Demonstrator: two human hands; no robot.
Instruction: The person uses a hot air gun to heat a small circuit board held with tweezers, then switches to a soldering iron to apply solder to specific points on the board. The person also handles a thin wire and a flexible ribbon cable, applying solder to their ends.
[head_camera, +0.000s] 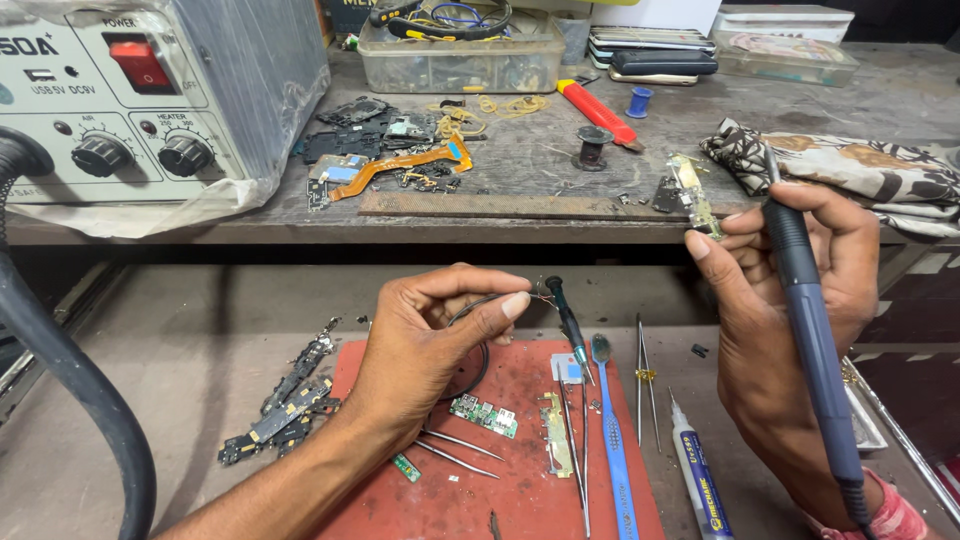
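My left hand (425, 340) hovers over a red work mat (500, 490) and pinches a thin dark wire (478, 350) between thumb and forefinger. My right hand (790, 330) is raised at the right. It holds a dark blue soldering iron handle (815, 340) along the palm and a small circuit board (695, 200) at the fingertips. A small green board (484, 414) and a gold metal frame part (553, 432) lie on the mat below my left hand.
Tweezers (645, 385), a screwdriver (570, 325), a blue spudger (612, 430) and a white tube (700, 475) lie by the mat. Scrap boards (285, 405) sit at left. A rework station (140, 100), plastic trays (460, 60) and a cloth (860, 170) occupy the upper shelf.
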